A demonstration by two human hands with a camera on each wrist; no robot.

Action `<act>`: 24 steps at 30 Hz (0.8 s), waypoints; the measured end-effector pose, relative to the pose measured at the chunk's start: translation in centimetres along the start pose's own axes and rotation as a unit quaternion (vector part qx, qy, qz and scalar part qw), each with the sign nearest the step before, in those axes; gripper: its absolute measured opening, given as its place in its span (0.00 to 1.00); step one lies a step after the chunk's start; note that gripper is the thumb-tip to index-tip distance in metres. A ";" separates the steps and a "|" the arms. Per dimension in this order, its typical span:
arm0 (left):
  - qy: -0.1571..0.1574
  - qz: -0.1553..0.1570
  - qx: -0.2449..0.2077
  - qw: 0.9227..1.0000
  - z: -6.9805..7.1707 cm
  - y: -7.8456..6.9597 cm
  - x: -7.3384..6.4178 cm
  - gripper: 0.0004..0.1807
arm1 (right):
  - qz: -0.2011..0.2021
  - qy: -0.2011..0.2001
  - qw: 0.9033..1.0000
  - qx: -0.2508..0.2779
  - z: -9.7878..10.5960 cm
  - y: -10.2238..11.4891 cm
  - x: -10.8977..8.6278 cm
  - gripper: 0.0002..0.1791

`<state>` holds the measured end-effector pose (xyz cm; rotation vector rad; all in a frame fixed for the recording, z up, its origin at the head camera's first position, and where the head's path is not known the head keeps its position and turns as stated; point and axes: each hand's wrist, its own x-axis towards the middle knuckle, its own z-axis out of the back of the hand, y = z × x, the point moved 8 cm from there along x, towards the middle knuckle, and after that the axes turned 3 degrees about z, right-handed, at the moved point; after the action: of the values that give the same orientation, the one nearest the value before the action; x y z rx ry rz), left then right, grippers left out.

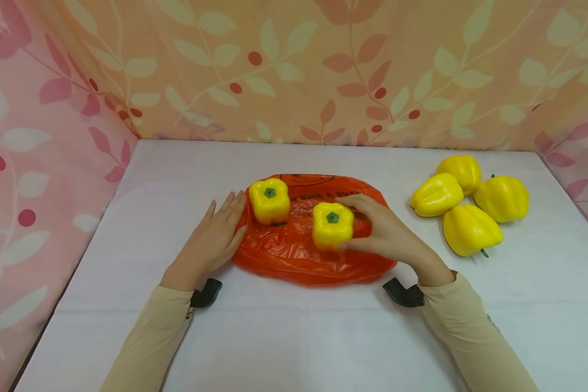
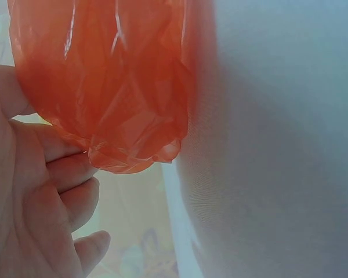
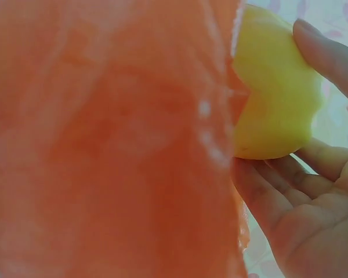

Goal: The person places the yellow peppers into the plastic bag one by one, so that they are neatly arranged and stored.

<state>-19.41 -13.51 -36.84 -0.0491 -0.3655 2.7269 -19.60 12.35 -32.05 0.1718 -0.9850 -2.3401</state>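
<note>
A red plastic bag (image 1: 294,267) with dark printing lies flat in the middle of the table. Two yellow bell peppers are on it, each with its green stem end up: the left pepper (image 1: 269,201) and the right pepper (image 1: 332,226). My right hand (image 1: 389,231) grips the right pepper between thumb and fingers, also seen on the pepper (image 3: 278,87) in the right wrist view. At the bag's left edge rests my left hand (image 1: 215,237), fingers extended and touching the plastic; the left wrist view shows them against the bag (image 2: 116,104).
Several more yellow bell peppers sit grouped at the right of the table, among them a front one (image 1: 470,230) with its stem toward me. A white cloth covers the table (image 1: 284,337). Patterned curtains (image 1: 294,71) stand behind and at both sides.
</note>
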 end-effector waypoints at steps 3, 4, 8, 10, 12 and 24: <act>-0.001 0.000 0.001 1.000 0.1 -0.1 0.0 0.35 | 0.001 -0.003 1.000 0.004 0.1 0.1 0.4 0.41; -0.002 0.000 0.001 1.000 0.1 -0.1 0.0 0.35 | 0.000 -0.003 1.000 0.006 0.2 0.1 0.5 0.41; -0.003 0.001 0.002 1.000 0.1 -0.1 0.0 0.35 | -0.005 -0.002 1.000 0.009 0.2 0.2 1.0 0.41; -0.003 0.002 0.001 1.000 0.1 -0.1 0.0 0.35 | -0.006 -0.002 1.000 0.011 0.2 0.2 1.2 0.41; -0.002 0.003 0.001 1.000 0.1 -0.1 0.0 0.35 | -0.006 -0.004 1.000 0.014 0.3 0.3 1.4 0.42; -0.001 0.003 0.002 1.000 0.1 -0.1 -0.1 0.36 | 0.003 -0.040 0.997 0.073 0.6 0.1 2.8 0.41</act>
<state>-19.31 -13.41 -36.74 -0.0471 -0.3600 2.7334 -22.08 11.09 -31.21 0.1327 -1.1948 -2.2849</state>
